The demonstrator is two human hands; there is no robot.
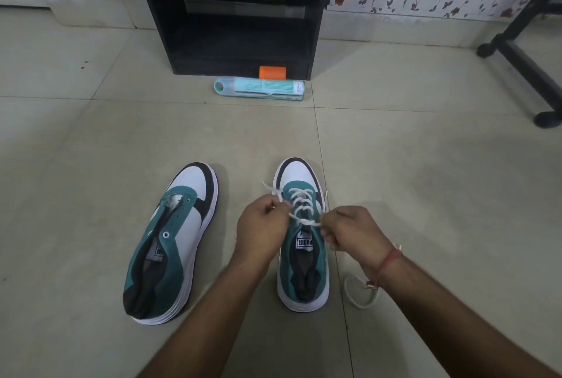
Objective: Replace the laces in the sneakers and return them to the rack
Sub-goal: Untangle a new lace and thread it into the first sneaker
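White spare lace [360, 294] half under wrist

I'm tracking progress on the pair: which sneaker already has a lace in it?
The right-hand sneaker, between both hands, has a white lace crisscrossed through it. The left-hand sneaker shows bare eyelets.
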